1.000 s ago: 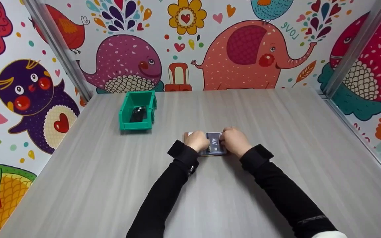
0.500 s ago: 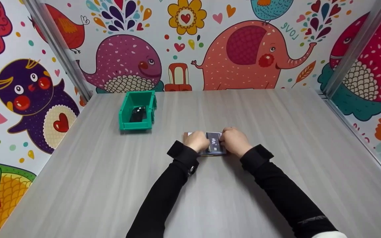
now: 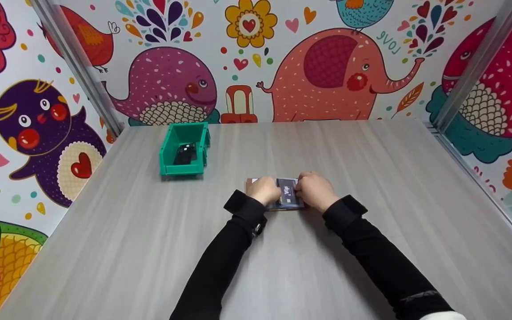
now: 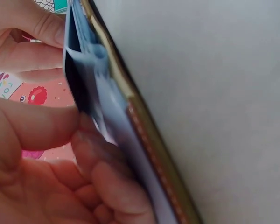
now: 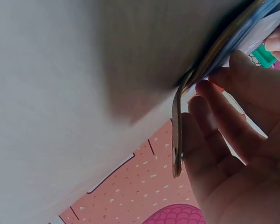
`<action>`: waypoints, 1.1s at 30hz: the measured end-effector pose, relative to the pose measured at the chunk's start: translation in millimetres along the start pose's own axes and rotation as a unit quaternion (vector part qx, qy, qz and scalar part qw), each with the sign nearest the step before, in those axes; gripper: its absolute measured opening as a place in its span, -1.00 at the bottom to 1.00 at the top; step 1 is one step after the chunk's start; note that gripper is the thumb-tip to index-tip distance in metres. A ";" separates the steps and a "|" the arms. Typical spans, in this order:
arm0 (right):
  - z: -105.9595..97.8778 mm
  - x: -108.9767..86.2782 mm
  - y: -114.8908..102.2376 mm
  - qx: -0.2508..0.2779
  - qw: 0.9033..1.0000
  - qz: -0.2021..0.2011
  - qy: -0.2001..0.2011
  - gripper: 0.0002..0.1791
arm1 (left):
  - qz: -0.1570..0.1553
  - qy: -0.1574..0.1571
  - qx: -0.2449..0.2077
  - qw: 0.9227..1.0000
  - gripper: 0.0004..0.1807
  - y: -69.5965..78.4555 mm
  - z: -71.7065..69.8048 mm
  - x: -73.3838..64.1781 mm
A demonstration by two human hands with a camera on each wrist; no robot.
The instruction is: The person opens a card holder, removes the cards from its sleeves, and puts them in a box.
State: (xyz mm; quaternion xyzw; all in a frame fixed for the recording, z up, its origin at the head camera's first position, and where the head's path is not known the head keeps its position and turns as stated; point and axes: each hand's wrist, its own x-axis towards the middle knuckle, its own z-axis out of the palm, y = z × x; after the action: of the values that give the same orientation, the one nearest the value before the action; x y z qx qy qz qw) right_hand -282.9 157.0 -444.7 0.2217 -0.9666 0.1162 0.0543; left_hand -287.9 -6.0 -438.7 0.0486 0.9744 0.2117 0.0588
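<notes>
A flat card wallet (image 3: 285,205) with a tan edge lies at the middle of the grey table (image 3: 371,160). On top of it shows a dark card (image 3: 287,191) with pale lettering. My left hand (image 3: 264,190) grips the wallet's left end. In the left wrist view the left hand (image 4: 79,135) pinches the bluish cards (image 4: 91,70) held in the wallet (image 4: 144,135). My right hand (image 3: 314,190) grips the right end. In the right wrist view the right hand (image 5: 214,116) curls round the wallet's edge (image 5: 177,140). Both hands hide most of the wallet.
A green plastic bin (image 3: 182,169) stands at the far left of the table with a black object (image 3: 185,153) inside it. Cartoon-printed walls close in the table at the back and both sides, with metal posts (image 3: 78,66) in the corners.
</notes>
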 end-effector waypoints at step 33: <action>1.5 -3.4 2.0 0.021 0.999 -0.029 0.032 -0.96 | 0.023 0.017 -0.002 1.000 -0.80 -6.6 -3.4 -1.6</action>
State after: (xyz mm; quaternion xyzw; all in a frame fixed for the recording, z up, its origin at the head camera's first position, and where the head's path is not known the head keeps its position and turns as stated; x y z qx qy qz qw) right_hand -280.8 159.8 -447.1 0.2469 -0.9550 0.1415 0.0839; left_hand -287.3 -13.6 -438.3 0.0677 0.9734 0.2158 0.0375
